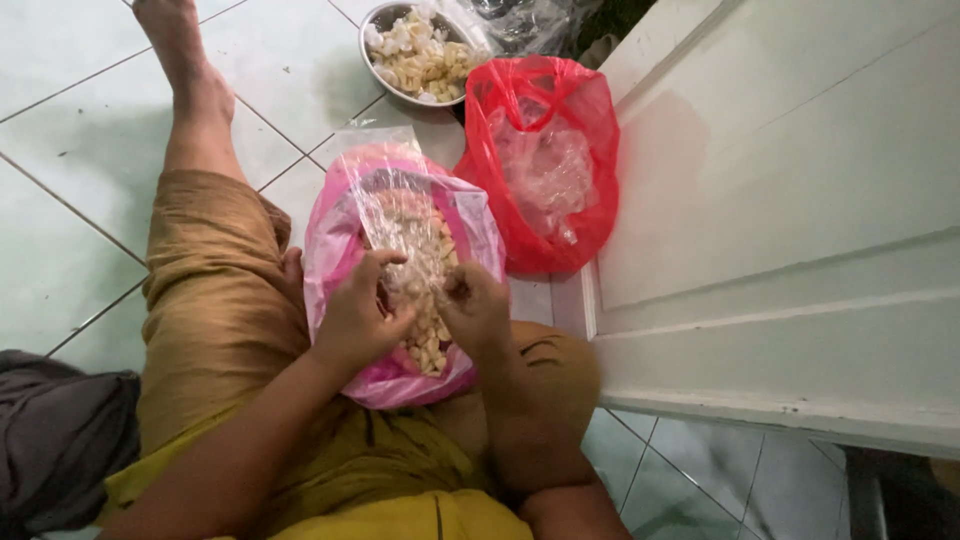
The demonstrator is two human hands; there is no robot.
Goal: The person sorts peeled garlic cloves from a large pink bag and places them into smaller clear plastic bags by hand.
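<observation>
- The floor [70, 110] is laid with large pale green-white glossy tiles, with thin dark grout lines running on the diagonal.
- Small dark specks lie scattered on the tiles at the upper left.
- A white panelled door [790, 200] fills the right side, with raised mouldings and a scuffed, dirty lower edge.
- More tile shows beneath the door at the lower right.
- A dark grey cloth [55, 440] lies bunched on the floor at the lower left.
- The light is soft and even, with faint reflections on the tiles.
</observation>
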